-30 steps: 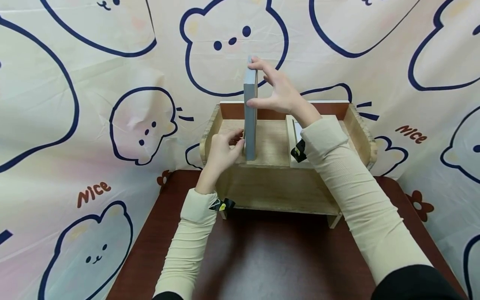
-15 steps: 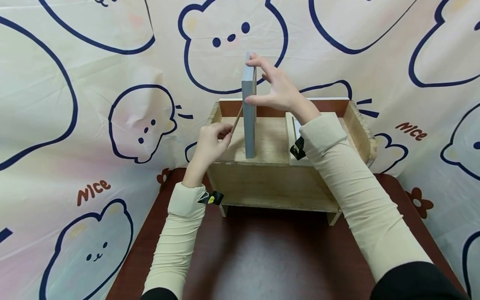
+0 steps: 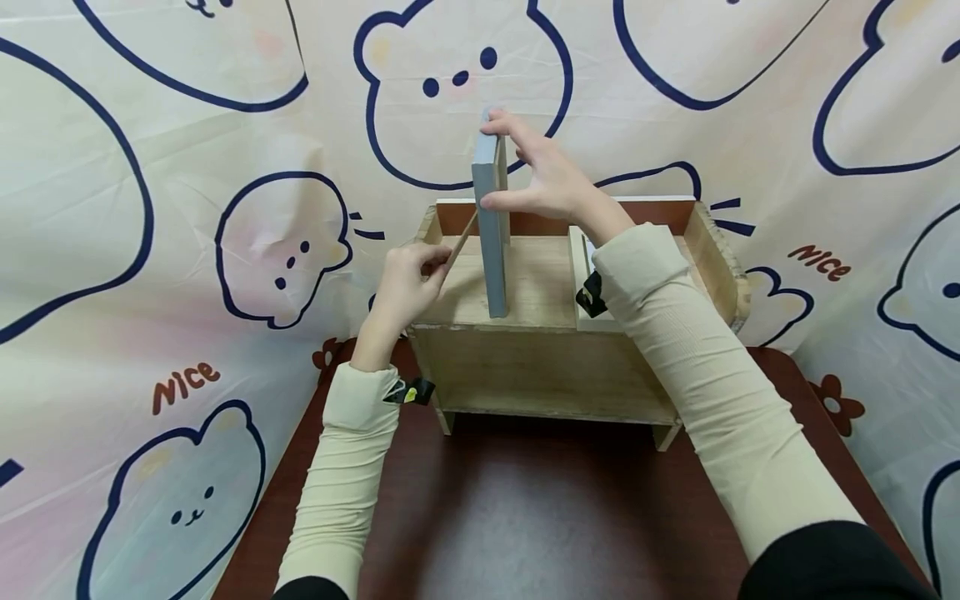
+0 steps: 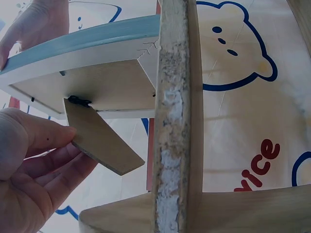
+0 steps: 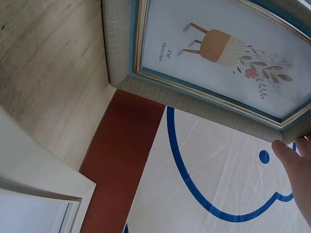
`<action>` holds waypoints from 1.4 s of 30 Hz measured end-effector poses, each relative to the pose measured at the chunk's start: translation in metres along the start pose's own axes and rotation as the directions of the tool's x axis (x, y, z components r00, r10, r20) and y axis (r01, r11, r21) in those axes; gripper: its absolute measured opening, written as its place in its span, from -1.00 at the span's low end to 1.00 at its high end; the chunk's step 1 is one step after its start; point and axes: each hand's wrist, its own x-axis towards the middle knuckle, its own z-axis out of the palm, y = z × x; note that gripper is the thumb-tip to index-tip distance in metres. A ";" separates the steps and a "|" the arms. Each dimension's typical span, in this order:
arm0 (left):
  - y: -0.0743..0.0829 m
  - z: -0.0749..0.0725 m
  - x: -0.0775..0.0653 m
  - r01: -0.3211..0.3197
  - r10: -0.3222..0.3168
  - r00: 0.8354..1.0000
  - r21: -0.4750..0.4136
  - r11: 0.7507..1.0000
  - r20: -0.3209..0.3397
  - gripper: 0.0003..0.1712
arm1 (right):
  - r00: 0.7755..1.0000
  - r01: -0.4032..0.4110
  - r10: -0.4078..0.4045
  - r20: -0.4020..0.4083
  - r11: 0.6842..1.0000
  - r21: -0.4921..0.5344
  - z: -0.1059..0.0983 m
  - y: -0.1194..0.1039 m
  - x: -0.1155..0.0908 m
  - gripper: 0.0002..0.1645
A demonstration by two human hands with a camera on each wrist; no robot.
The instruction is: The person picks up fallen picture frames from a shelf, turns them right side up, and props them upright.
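Observation:
A blue-grey picture frame (image 3: 491, 250) stands upright, edge-on, on the top board of a small wooden shelf (image 3: 525, 283). My right hand (image 3: 555, 179) grips its upper part, fingers over the top corner and thumb on the near edge. The right wrist view shows its front, a print of a chair-like pot with flowers (image 5: 218, 48), and part of the right hand (image 5: 294, 160). At its back, my left hand (image 3: 405, 279) pinches the brown easel leg (image 4: 102, 138) between thumb and fingers. The leg slants out from a black hinge (image 4: 79, 101) on the backing.
A second, white-edged frame (image 5: 43, 165) lies on the right part of the shelf top, partly behind my right forearm. Raised side boards (image 3: 723, 275) and a reddish back strip (image 5: 124, 150) border the top. The shelf stands on a dark red-brown table (image 3: 525, 517).
My left hand has moved left, swinging the easel leg out from the frame's back. The frame has shifted slightly left at its top; my right hand keeps its grip.

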 end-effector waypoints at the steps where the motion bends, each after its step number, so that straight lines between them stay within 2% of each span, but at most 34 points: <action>1: 0.000 0.000 -0.001 0.002 -0.002 1.000 0.000 1.000 0.002 -0.85 | 1.000 0.003 -0.003 0.006 1.000 -0.003 0.001 0.001 0.002 -0.10; 10: -0.004 0.003 -0.006 0.022 -0.022 1.000 -0.009 1.000 -0.004 -0.83 | 0.997 0.062 -0.061 0.048 0.998 -0.014 0.007 0.000 0.014 -0.10; 20: -0.008 0.009 -0.013 0.039 -0.039 0.999 -0.005 0.999 -0.021 -0.82 | 0.992 0.080 -0.073 0.107 0.995 -0.059 0.009 -0.002 0.020 -0.12; 23: -0.009 0.010 -0.015 0.021 -0.020 0.999 0.008 1.000 -0.037 -0.82 | 0.990 0.075 -0.064 0.129 0.994 -0.084 0.009 -0.003 0.023 -0.13; 28: -0.009 0.012 -0.019 -0.008 0.013 0.998 0.080 0.997 -0.061 -0.81 | 0.984 0.085 -0.061 0.169 0.987 -0.139 0.009 -0.007 0.028 -0.10; 34: -0.005 0.015 -0.025 -0.006 0.028 0.995 0.204 0.979 -0.101 -0.80 | 0.975 0.108 -0.067 0.212 0.976 -0.188 0.011 -0.010 0.034 -0.12; 42: -0.001 0.017 -0.030 0.037 -0.012 0.996 0.273 0.961 -0.092 -0.77 | 0.965 0.119 -0.074 0.251 0.979 -0.168 0.017 -0.013 0.039 -0.13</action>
